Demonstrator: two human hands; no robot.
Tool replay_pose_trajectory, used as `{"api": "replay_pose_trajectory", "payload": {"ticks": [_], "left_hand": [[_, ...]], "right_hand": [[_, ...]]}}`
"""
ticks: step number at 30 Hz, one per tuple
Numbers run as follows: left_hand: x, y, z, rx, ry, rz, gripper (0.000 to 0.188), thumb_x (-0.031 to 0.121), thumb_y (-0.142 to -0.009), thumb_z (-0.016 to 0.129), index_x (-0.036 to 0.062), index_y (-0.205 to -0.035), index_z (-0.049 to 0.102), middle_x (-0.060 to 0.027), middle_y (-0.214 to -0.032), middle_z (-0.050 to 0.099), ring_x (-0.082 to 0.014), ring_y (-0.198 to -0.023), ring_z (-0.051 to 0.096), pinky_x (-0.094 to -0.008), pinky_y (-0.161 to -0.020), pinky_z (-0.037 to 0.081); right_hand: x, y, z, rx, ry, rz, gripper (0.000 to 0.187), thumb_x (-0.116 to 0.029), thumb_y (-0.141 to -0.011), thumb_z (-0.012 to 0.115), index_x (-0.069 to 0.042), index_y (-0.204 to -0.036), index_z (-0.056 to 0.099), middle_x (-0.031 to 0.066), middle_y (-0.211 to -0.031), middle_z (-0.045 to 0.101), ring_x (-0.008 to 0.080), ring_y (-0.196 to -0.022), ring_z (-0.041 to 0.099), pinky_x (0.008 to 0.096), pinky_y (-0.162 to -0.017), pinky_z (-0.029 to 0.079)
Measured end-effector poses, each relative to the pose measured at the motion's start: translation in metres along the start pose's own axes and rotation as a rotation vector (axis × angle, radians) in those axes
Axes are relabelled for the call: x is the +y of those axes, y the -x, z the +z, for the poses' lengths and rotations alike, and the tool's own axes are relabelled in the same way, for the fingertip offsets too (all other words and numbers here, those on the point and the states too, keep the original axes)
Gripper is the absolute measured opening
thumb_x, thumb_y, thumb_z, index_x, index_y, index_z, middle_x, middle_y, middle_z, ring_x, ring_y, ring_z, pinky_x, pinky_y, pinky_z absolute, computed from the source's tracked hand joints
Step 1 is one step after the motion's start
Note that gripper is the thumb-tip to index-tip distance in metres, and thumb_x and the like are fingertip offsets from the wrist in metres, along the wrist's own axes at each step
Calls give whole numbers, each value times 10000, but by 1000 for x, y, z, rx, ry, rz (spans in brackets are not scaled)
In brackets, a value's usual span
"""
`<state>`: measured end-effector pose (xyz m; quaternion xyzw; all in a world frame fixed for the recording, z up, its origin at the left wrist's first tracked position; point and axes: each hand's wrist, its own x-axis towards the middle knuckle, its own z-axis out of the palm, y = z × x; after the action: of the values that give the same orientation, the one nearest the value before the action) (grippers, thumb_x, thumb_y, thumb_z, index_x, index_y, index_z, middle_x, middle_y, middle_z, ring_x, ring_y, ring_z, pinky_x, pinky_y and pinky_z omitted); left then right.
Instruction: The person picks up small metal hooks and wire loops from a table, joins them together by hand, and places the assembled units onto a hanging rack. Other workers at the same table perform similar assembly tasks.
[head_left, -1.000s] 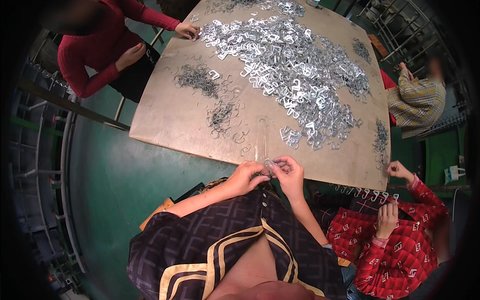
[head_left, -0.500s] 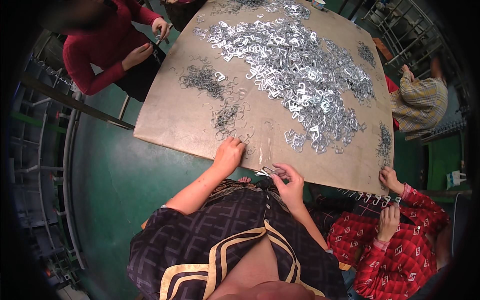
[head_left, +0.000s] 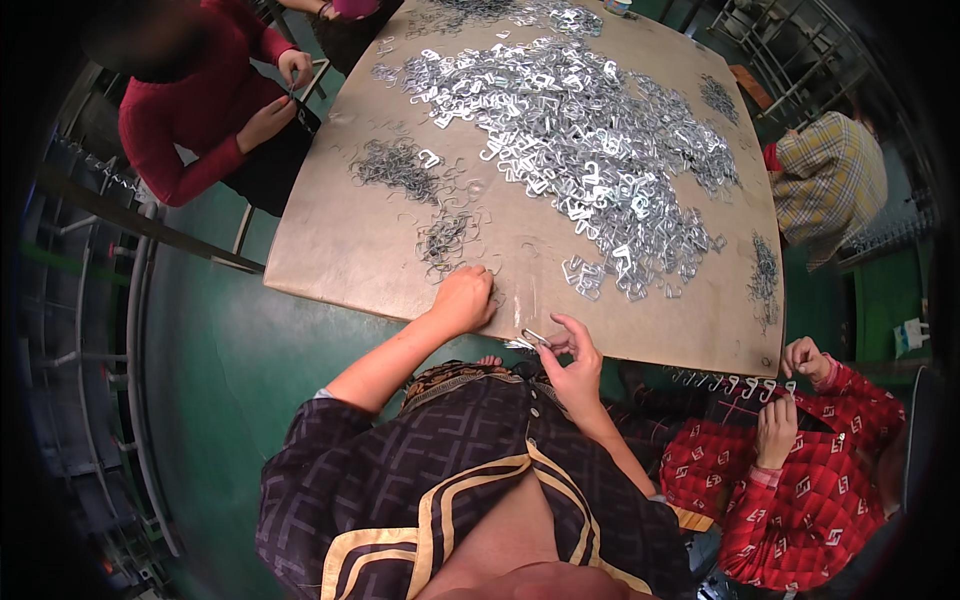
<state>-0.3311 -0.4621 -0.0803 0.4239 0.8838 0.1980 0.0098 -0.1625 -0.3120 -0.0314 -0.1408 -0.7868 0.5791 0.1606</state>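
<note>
My left hand [head_left: 464, 299] rests at the table's near edge with its fingers curled down against the top. What its fingertips hold, if anything, is hidden. Just beyond it lies a loose pile of thin wire clips [head_left: 444, 240]. My right hand [head_left: 574, 362] pinches a silvery metal hook [head_left: 535, 338] between thumb and index finger, the other fingers lifted. Pale metal pieces [head_left: 517, 345] hang at the table edge beside that hook, too small to make out. A large heap of shiny flat metal hooks [head_left: 590, 150] covers the middle of the table.
The brown tabletop [head_left: 335, 235] carries more wire piles [head_left: 395, 168] at left and right [head_left: 764, 275]. A co-worker in red patterned sleeves [head_left: 800, 480] handles a row of hooks at right. Other people sit at the far left [head_left: 190, 120] and far right [head_left: 835, 180].
My left hand has shifted slightly farther onto the table; my right hand keeps its hook. The right-hand co-worker's upper hand has left the wire pile and come to the hooks.
</note>
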Motion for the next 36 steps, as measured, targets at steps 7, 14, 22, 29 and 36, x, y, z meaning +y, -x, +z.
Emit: {"api": "replay_pose_trajectory", "payload": {"ticks": [7, 14, 22, 29, 36], "left_hand": [[46, 21, -43, -268, 1429, 22, 92, 86, -875, 661, 46, -936, 605, -74, -1172, 512, -163, -1117, 479, -323, -976, 366], [49, 28, -27, -308, 1528, -30, 53, 94, -908, 630, 55, -928, 600, -41, -1205, 471, -124, -1060, 474, -282, -919, 393], [56, 34, -24, -148, 1330, 69, 74, 77, -910, 595, 28, -953, 560, -72, -1030, 532, -182, -1015, 513, -323, -921, 398], [61, 33, -28, -68, 1105, 211, 102, 77, -902, 616, 20, -960, 554, -83, -985, 554, -221, -983, 531, -333, -907, 412], [61, 28, -30, -14, 1005, 303, 125, 84, -851, 689, 35, -927, 602, -79, -969, 558, -244, -972, 539, -357, -867, 430]], "right_hand": [[-3, 1, 4, 20, 9, 18, 478, 24, -780, 690, -57, -1230, 550, 87, -794, 658, 151, -698, 647, 281, -666, 519], [-11, 0, 6, -41, -5, -36, 530, 49, -767, 708, -32, -1251, 510, 84, -789, 657, 126, -725, 642, 256, -665, 513], [-10, 4, 7, 20, -20, -36, 507, 42, -763, 711, -40, -1232, 538, 92, -770, 669, 144, -679, 657, 273, -647, 531], [-3, 8, 5, 16, 7, -73, 443, 33, -772, 688, -30, -1195, 570, 93, -760, 672, 131, -670, 652, 265, -638, 526], [3, 8, 0, 9, -17, -108, 449, 54, -749, 703, -9, -1175, 575, 105, -765, 681, 131, -679, 655, 261, -646, 529]]}}
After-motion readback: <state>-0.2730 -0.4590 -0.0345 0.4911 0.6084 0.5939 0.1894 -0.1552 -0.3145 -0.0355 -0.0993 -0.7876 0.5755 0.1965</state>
